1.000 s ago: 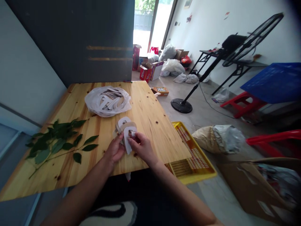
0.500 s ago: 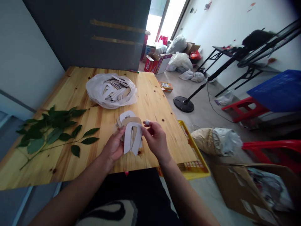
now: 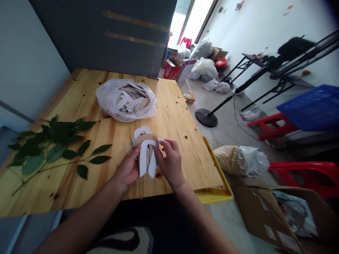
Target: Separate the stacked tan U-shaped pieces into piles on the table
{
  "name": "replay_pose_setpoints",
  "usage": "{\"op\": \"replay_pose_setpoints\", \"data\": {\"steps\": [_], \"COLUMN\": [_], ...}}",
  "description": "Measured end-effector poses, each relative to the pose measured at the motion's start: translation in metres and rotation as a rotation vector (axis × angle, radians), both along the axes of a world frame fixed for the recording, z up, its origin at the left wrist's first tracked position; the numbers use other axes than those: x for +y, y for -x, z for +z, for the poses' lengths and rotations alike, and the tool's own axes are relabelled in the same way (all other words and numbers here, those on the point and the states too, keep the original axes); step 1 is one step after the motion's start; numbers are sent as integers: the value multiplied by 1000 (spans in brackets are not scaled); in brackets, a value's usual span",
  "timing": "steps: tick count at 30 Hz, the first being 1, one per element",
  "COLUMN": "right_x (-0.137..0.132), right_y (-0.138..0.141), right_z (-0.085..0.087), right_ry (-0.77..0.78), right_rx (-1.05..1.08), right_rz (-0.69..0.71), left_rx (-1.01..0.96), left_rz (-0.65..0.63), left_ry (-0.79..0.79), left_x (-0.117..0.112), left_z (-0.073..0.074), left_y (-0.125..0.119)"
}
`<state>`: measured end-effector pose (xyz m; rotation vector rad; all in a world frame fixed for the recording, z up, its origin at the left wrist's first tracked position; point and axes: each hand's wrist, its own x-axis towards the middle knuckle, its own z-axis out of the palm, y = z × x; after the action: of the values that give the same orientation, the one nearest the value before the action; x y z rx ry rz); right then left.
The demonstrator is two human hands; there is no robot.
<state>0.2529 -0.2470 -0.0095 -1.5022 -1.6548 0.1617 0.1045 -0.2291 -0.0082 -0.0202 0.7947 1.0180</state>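
Both hands shut on stack of U-shaped card cutouts (image 3: 145,151): L hand (image 3: 128,165) grips it from left side, R hand (image 3: 171,163) pinches its right edge w/ small white bit (image 3: 160,140) showing at fingertips. Stack held just over front of pine table (image 3: 180,120), near edge. Behind it, plastic bag (image 3: 107,102) full of similar cutouts; to left, leafy branch (image 3: 53,144) lies flat; yellow crate (image 3: 214,192) sits on floor past table's right edge.
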Motion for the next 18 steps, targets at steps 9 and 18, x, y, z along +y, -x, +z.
{"op": "replay_pose_setpoints", "data": {"steps": [9, 18], "right_x": [3, -1], "right_y": [9, 34], "right_z": [9, 17], "right_ry": [8, 250], "right_rx": [-106, -135], "right_rz": [3, 49], "left_rx": [-39, -114], "left_rz": [14, 35], "left_ry": [15, -86], "left_x": [1, -4], "left_z": [2, 3], "left_y": [0, -2]}}
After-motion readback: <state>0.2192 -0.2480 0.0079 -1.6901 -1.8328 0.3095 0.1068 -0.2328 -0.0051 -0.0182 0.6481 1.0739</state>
